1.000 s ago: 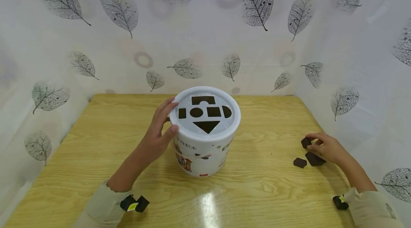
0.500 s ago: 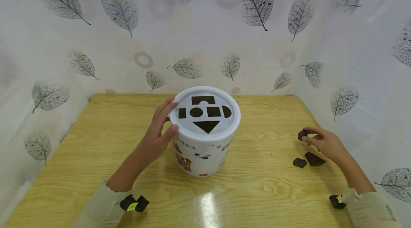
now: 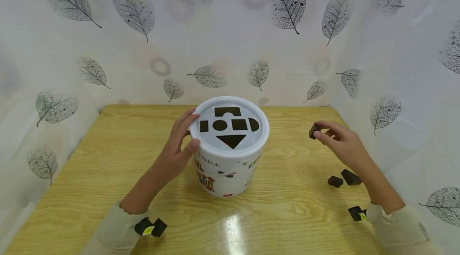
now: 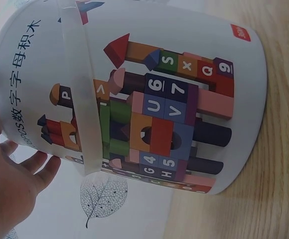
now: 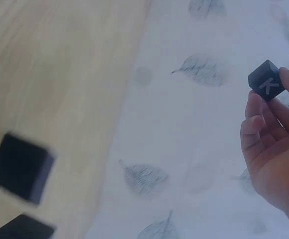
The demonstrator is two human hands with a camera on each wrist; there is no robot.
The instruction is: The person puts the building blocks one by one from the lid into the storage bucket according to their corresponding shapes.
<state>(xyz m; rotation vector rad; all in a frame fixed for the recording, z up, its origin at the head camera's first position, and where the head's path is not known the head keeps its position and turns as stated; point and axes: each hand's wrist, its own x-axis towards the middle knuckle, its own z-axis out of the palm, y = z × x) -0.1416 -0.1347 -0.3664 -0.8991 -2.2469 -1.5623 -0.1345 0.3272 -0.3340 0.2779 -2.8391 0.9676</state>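
Observation:
A white bucket (image 3: 224, 183) stands upright; its lid (image 3: 251, 139) has several dark shaped cutouts. My left hand (image 3: 175, 145) holds the bucket's left rim, with thumb and fingertips on the edge. The left wrist view shows the same hand (image 4: 15, 184) beside the printed side (image 4: 159, 114), its bent fingers against the wall. My right hand (image 3: 341, 141) pinches a small dark block (image 3: 314, 131) above the table, right of the bucket. The block (image 5: 266, 80) shows a letter K in the right wrist view. Below it, two dark blocks (image 3: 335, 181) lie on the table.
The wooden table (image 3: 287, 215) meets leaf-patterned white cloth (image 3: 230, 47) at its back and sides. A pale handle (image 4: 84, 99) crosses the bucket's wall. Blurred dark blocks (image 5: 20, 167) appear at the right wrist view's lower left.
My right hand has lifted the small block off the table and carried it leftward and away from me, leaving the other two behind. My left hand and the bucket have stayed put.

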